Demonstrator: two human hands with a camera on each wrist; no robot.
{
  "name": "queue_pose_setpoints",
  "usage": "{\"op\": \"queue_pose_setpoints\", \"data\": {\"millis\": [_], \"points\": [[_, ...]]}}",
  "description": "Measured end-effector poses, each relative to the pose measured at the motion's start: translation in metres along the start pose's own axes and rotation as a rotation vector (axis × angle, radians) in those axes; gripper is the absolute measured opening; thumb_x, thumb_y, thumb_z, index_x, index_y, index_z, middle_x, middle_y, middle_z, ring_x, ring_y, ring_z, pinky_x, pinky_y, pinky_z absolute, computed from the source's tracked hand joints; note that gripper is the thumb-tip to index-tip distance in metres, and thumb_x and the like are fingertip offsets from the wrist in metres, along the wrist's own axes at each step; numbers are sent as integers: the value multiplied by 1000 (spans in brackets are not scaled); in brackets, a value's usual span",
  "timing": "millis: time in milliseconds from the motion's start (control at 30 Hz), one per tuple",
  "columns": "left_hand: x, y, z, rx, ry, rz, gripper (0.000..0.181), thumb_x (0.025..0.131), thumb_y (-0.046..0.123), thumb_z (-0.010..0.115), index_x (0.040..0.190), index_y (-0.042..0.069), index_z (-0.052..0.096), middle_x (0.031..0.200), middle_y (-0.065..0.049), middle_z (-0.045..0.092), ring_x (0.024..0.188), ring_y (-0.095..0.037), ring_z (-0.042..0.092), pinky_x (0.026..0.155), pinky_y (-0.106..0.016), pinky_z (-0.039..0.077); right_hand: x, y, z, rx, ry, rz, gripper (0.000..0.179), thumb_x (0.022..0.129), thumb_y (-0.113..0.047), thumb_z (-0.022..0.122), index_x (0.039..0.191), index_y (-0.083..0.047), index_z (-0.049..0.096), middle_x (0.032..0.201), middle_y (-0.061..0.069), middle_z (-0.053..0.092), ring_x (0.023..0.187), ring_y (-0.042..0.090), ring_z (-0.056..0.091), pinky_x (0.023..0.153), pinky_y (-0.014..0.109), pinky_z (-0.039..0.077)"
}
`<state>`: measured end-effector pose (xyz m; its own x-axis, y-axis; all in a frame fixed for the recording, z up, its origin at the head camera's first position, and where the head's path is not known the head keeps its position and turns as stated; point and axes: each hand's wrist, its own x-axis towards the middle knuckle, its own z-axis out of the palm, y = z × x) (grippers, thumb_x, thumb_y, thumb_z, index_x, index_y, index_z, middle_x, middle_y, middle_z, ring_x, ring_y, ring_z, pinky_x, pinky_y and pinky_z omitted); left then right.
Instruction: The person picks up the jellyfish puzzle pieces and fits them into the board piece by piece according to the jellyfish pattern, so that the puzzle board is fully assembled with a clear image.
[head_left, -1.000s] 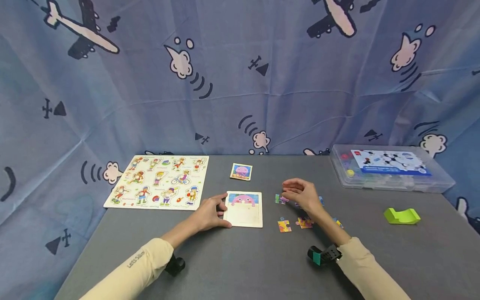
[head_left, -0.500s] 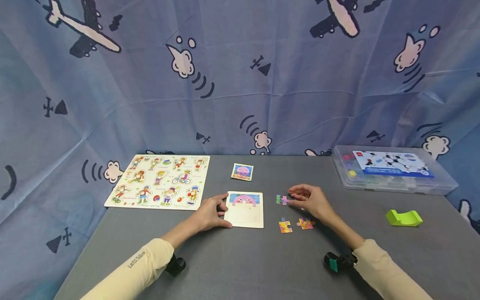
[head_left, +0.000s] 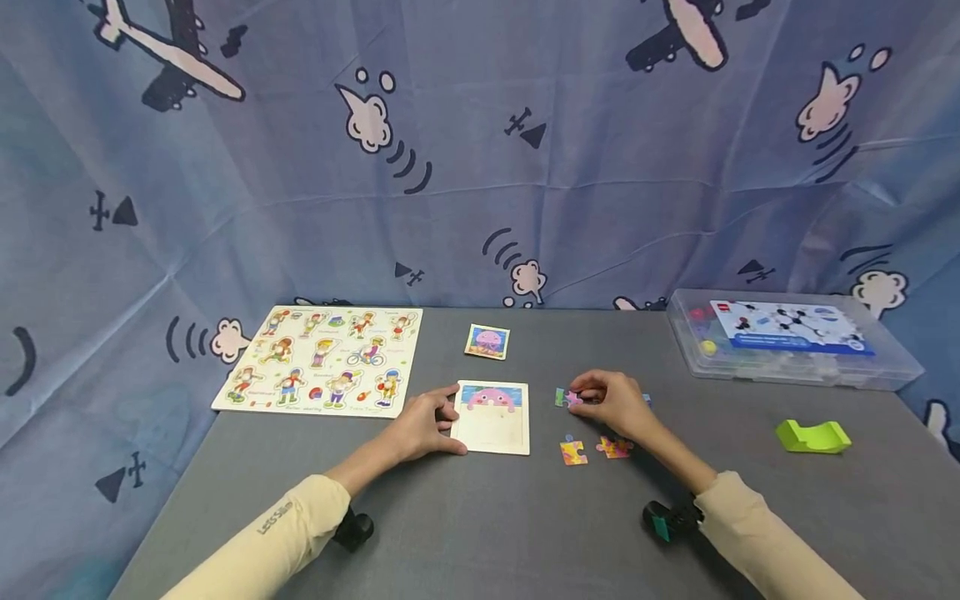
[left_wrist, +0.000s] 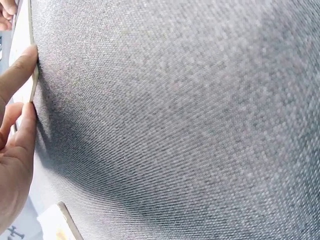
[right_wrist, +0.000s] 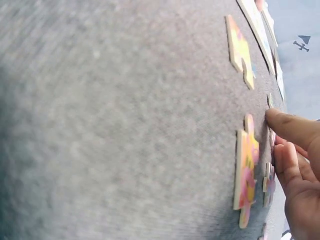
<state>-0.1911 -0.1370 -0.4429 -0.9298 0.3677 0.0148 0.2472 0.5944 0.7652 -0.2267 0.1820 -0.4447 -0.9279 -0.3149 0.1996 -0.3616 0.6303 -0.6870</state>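
Observation:
My left hand (head_left: 420, 425) holds the left edge of a square wooden jigsaw tray (head_left: 491, 429), whose top strip shows a pink creature and whose lower part is bare wood. The left wrist view has thumb and fingers at the tray's edge. To the right of the tray, my right hand (head_left: 613, 406) pinches a green and purple jigsaw piece (head_left: 572, 398) with thumb and index finger, low at the tabletop. Nearer me lie a yellow piece (head_left: 573, 452) and an orange-pink piece (head_left: 615, 448). Another piece (right_wrist: 269, 185) sits close under the right fingers, mostly hidden in the head view.
Behind the tray lies a small picture card (head_left: 487, 342) with a pink jellyfish. A wooden board of sports figures (head_left: 318, 358) is at the left. At the right stand a clear plastic case (head_left: 795, 337) and a lime green curved block (head_left: 813, 437). A patterned curtain hangs behind.
My right hand has come down from above the pieces, drawn back right, then moved slightly left onto the green and purple piece. My left hand stays on the tray.

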Motion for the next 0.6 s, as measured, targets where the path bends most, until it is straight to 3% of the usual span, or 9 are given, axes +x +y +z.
{"op": "queue_pose_setpoints", "data": {"millis": [367, 600], "points": [[1, 0, 0, 8, 5, 1, 33, 61, 5, 90, 82, 0, 65, 142, -20, 46, 128, -34, 46, 80, -23, 56, 2, 2, 2, -10, 51, -32, 25, 73, -2, 81, 94, 1, 69, 88, 10, 70, 74, 18, 64, 63, 23, 55], [1, 0, 0, -4, 9, -11, 32, 61, 4, 90, 80, 0, 64, 142, -20, 46, 128, -34, 46, 79, -22, 56, 1, -2, -1, 90, 36, 0, 27, 75, 2, 79, 99, 3, 67, 96, 16, 70, 84, 28, 68, 71, 28, 59]]}}
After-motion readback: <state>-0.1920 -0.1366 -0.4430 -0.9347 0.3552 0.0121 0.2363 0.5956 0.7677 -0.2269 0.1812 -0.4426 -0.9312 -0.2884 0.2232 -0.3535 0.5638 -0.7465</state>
